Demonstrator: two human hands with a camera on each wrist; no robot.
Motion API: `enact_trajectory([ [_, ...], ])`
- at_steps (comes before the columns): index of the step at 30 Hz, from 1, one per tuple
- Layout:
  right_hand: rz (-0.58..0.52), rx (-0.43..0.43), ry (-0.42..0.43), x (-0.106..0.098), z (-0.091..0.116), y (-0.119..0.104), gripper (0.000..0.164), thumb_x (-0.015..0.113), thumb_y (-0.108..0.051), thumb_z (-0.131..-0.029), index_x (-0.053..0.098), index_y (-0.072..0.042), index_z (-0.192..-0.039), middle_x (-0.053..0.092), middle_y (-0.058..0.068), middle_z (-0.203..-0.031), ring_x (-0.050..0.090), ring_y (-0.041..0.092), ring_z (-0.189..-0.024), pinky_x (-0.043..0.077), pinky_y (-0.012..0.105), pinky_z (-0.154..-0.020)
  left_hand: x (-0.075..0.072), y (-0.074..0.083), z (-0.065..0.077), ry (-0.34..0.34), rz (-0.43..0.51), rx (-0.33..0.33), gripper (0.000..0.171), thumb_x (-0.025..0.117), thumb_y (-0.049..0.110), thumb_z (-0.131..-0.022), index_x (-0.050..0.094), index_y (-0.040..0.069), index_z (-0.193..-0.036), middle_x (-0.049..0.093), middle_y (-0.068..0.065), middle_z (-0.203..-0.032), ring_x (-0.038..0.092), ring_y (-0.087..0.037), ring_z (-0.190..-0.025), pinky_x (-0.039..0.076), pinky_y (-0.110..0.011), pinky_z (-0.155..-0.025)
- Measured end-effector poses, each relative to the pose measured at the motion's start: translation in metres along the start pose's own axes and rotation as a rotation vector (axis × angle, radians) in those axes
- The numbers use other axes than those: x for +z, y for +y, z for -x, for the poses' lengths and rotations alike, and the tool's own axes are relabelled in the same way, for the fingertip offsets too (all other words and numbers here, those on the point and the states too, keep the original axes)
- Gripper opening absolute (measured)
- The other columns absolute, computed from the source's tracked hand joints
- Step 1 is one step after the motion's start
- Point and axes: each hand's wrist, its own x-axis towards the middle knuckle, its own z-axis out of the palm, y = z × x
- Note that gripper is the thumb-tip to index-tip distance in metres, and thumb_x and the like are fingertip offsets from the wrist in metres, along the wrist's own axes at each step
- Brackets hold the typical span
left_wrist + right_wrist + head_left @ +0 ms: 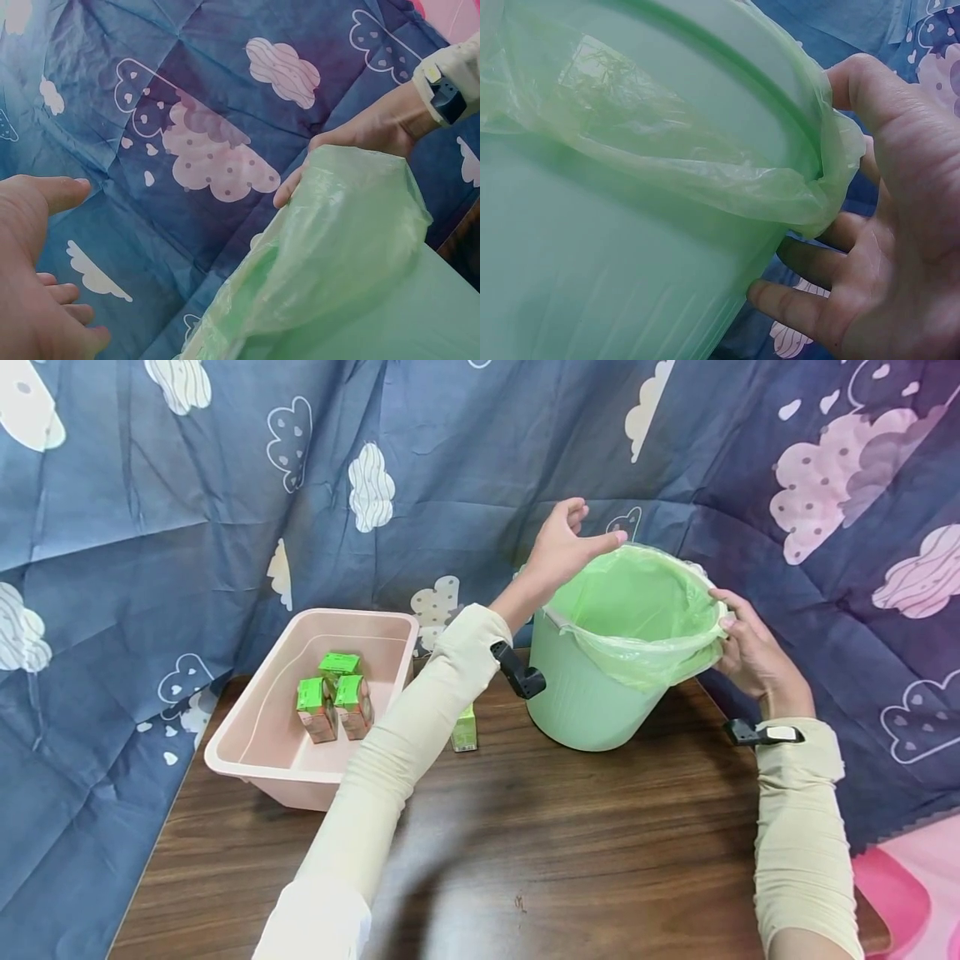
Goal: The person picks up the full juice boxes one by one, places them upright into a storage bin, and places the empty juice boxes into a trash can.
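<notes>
A pale green trash can stands on the table, tilted a little. A thin green trash bag lines it, its edge folded out over the rim. At the right side of the rim my right hand grips the bag's edge; in the right wrist view the thumb touches the rim and the other fingers lie outside. My left hand is raised above the left rim, thumb apart from the loosely bent fingers, holding nothing. In the left wrist view it is apart from the bag.
Left on the wooden table stands a pink plastic basin holding small green-topped boxes. Another small green box stands between basin and can, partly behind my left forearm. A blue cloud-patterned cloth hangs behind.
</notes>
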Motion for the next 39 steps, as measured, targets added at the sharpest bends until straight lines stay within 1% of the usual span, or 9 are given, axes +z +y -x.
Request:
enact_trajectory([
  [3, -0.02, 0.003, -0.014, 0.0, -0.002, 0.002, 0.045, 0.028, -0.003, -0.107, 0.037, -0.016, -0.148, 0.06, 0.004, -0.123, 0.067, 0.015, -0.099, 0.056, 0.03, -0.077, -0.007, -0.007, 0.008, -0.009, 0.022, 0.012, 0.082, 0.079, 0.028, -0.089, 0.033, 0.017, -0.157, 0.041, 0.01, -0.156, 0.037, -0.003, -0.142, 0.035, -0.014, -0.106],
  [8, -0.062, -0.011, -0.034, 0.0, -0.003, 0.003, 0.045, 0.027, -0.002, -0.107, 0.036, -0.015, -0.148, 0.06, 0.006, -0.124, 0.067, 0.016, -0.1, 0.056, 0.031, -0.078, -0.018, -0.017, 0.021, -0.037, 0.078, 0.055, 0.081, 0.078, 0.024, -0.09, 0.033, 0.011, -0.157, 0.042, 0.005, -0.156, 0.038, -0.005, -0.142, 0.035, -0.012, -0.106],
  [12, -0.072, -0.004, -0.042, 0.001, -0.003, 0.001, 0.045, 0.027, -0.002, -0.106, 0.035, -0.016, -0.149, 0.06, 0.006, -0.124, 0.067, 0.016, -0.1, 0.056, 0.031, -0.078, -0.025, -0.024, 0.032, -0.053, 0.106, 0.081, 0.08, 0.076, 0.023, -0.091, 0.032, 0.01, -0.157, 0.042, 0.004, -0.156, 0.038, -0.005, -0.142, 0.036, -0.015, -0.107],
  [15, -0.086, 0.0, -0.044, 0.002, -0.004, 0.001, 0.046, 0.026, -0.001, -0.106, 0.035, -0.016, -0.149, 0.061, 0.006, -0.124, 0.067, 0.017, -0.1, 0.056, 0.031, -0.079, -0.03, -0.032, 0.043, -0.056, 0.124, 0.105, 0.079, 0.075, 0.02, -0.092, 0.032, 0.008, -0.156, 0.042, 0.001, -0.157, 0.039, -0.007, -0.142, 0.036, -0.017, -0.109],
  [20, -0.096, -0.004, -0.039, 0.002, -0.004, 0.0, 0.045, 0.027, -0.001, -0.106, 0.035, -0.015, -0.148, 0.061, 0.007, -0.123, 0.068, 0.017, -0.1, 0.057, 0.031, -0.078, -0.035, -0.05, 0.066, -0.048, 0.166, 0.144, 0.077, 0.076, 0.014, -0.09, 0.034, 0.005, -0.155, 0.042, -0.004, -0.157, 0.039, -0.009, -0.143, 0.032, -0.015, -0.11],
  [25, -0.101, -0.008, -0.041, 0.002, -0.002, 0.003, 0.045, 0.027, -0.001, -0.106, 0.035, -0.015, -0.148, 0.061, 0.007, -0.124, 0.067, 0.017, -0.101, 0.056, 0.031, -0.079, -0.045, -0.071, 0.093, -0.028, 0.193, 0.178, 0.078, 0.075, 0.006, -0.089, 0.033, 0.0, -0.154, 0.04, -0.012, -0.158, 0.038, -0.012, -0.144, 0.031, -0.016, -0.112],
  [29, -0.101, -0.026, -0.025, 0.0, 0.0, 0.005, 0.043, 0.03, -0.002, -0.106, 0.036, -0.015, -0.147, 0.061, 0.007, -0.124, 0.067, 0.017, -0.101, 0.056, 0.03, -0.078, -0.057, -0.082, 0.115, -0.005, 0.173, 0.192, 0.078, 0.075, 0.006, -0.089, 0.032, 0.001, -0.154, 0.041, -0.01, -0.158, 0.036, -0.011, -0.145, 0.029, -0.019, -0.114],
  [34, -0.115, -0.018, -0.011, 0.001, -0.001, 0.004, 0.043, 0.031, 0.0, -0.106, 0.038, -0.015, -0.145, 0.063, 0.007, -0.121, 0.068, 0.016, -0.098, 0.056, 0.029, -0.077, -0.07, -0.094, 0.142, 0.062, 0.14, 0.203, 0.077, 0.076, 0.006, -0.089, 0.034, 0.002, -0.153, 0.042, -0.007, -0.158, 0.034, -0.011, -0.146, 0.027, -0.021, -0.116],
  [39, -0.117, -0.021, -0.02, 0.004, -0.004, 0.004, 0.043, 0.03, 0.001, -0.105, 0.039, -0.014, -0.145, 0.063, 0.007, -0.121, 0.068, 0.017, -0.098, 0.056, 0.03, -0.076, -0.079, -0.112, 0.167, 0.136, 0.126, 0.203, 0.078, 0.076, 0.007, -0.089, 0.033, 0.002, -0.154, 0.041, -0.009, -0.158, 0.035, -0.015, -0.146, 0.027, -0.025, -0.118],
])
